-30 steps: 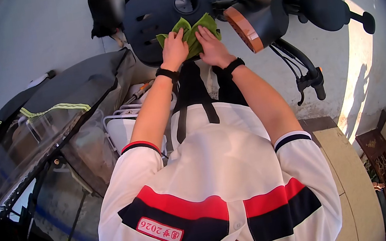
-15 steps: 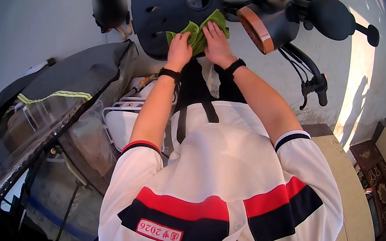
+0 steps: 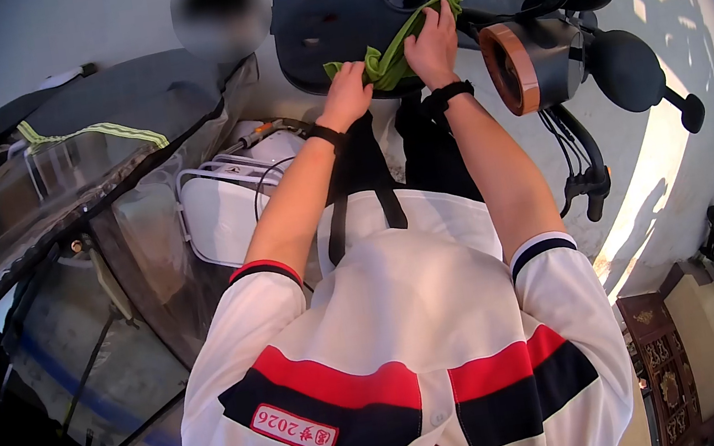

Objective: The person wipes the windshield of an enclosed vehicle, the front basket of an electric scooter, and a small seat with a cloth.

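Observation:
A green cloth (image 3: pixel 392 63) is twisted between my two hands, against the near edge of a dark grey panel (image 3: pixel 333 14) with a round hole in it. My left hand (image 3: pixel 347 96) grips the cloth's lower left end, fingers bent over the panel's edge. Farther up and to the right, my right hand (image 3: pixel 433 44) holds the other end beside the hole. Part of the cloth is hidden behind the fingers. The panel joins a two-wheeler's frame with a handlebar grip (image 3: pixel 595 208) and a black cylinder with a copper-coloured ring (image 3: pixel 511 68).
To the left stands a vehicle with a dark cover and clear plastic sheeting (image 3: pixel 97 123). White metal-framed items (image 3: pixel 217 212) lie between it and me. A rounded black part (image 3: pixel 625 70) sticks out at the right. A carved wooden panel (image 3: pixel 664 362) is at lower right.
My right hand has moved up and right, and the cloth now stretches diagonally between my hands. The view has shifted, so the panel and handlebars sit farther right.

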`<state>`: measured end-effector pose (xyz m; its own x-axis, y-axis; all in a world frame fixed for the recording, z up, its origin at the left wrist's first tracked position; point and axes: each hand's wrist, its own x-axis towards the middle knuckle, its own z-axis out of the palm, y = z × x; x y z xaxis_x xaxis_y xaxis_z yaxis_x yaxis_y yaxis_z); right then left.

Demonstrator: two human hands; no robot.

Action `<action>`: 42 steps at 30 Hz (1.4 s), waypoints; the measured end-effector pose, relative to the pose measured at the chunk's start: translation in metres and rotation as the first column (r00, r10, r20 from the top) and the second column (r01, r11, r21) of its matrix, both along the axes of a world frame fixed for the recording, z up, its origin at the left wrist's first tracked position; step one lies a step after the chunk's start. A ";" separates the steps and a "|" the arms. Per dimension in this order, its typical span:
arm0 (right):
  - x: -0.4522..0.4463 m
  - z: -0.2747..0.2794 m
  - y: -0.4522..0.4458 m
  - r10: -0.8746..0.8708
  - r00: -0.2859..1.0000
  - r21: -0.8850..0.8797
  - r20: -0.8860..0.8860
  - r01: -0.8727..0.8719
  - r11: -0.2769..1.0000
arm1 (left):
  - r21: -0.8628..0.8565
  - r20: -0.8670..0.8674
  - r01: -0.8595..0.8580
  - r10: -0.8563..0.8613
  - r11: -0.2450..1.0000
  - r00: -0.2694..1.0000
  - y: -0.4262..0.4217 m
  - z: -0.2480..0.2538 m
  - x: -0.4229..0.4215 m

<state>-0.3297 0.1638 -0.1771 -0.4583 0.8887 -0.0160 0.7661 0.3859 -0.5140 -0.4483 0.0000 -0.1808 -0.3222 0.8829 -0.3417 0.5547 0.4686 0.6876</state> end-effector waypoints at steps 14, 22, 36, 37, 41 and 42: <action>-0.005 -0.005 0.006 0.071 0.990 0.083 0.124 -0.082 0.993 | 0.006 0.018 -0.062 0.062 0.998 0.998 -0.007 -0.004 0.006; 0.017 -0.004 -0.019 0.215 0.972 0.095 0.096 -0.224 0.970 | 0.011 0.016 -0.098 0.097 0.995 0.995 -0.006 -0.010 0.009; 0.049 -0.002 -0.057 0.353 0.925 0.038 0.139 -0.361 0.932 | -0.070 -0.027 -0.102 0.100 0.992 0.995 -0.002 -0.005 0.030; 0.050 -0.003 -0.058 0.358 0.925 0.035 0.130 -0.365 0.930 | -0.065 -0.035 -0.104 0.102 0.992 0.994 -0.002 -0.005 0.033; 0.057 -0.004 -0.059 0.378 0.923 0.001 0.071 -0.379 0.925 | -0.037 -0.063 -0.139 0.136 0.990 0.989 -0.006 -0.002 0.045; 0.059 -0.004 -0.059 0.393 0.917 -0.013 0.067 -0.394 0.919 | -0.030 -0.065 -0.154 0.152 0.988 0.986 -0.007 0.000 0.049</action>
<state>-0.2710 0.1046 -0.1816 -0.7689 0.6368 -0.0583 0.5849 0.6635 -0.4665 -0.3997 -0.0072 -0.1805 -0.4740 0.8095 -0.3466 0.5162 0.5743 0.6354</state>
